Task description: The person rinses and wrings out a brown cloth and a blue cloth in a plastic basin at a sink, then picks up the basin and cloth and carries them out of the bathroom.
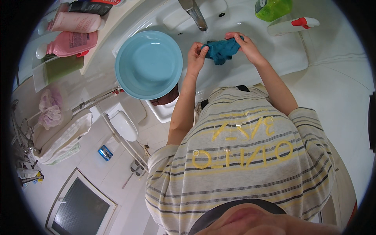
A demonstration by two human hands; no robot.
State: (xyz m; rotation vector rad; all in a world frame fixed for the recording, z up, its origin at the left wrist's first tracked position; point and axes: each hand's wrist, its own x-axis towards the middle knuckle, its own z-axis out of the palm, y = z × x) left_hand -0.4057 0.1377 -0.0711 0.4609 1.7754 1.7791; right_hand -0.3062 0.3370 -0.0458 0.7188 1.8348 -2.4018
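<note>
A teal cloth is stretched between my two hands over the white washbasin. My left hand pinches its left end, thumb on top. At the other end, my right hand grips the cloth's upper right corner. Just above the cloth is the metal faucet, its spout pointing down toward the gap between my hands. Water seems to come from it, though the stream is faint. A light blue plastic basin sits close to the left of my left hand, at the washbasin's left end.
Green liquid fills a bottle at the back right, beside a white bottle with a red trigger. Toiletry bottles, including a pink one, stand on a shelf at left. Below the blue basin, dark cloth lies in a white tub.
</note>
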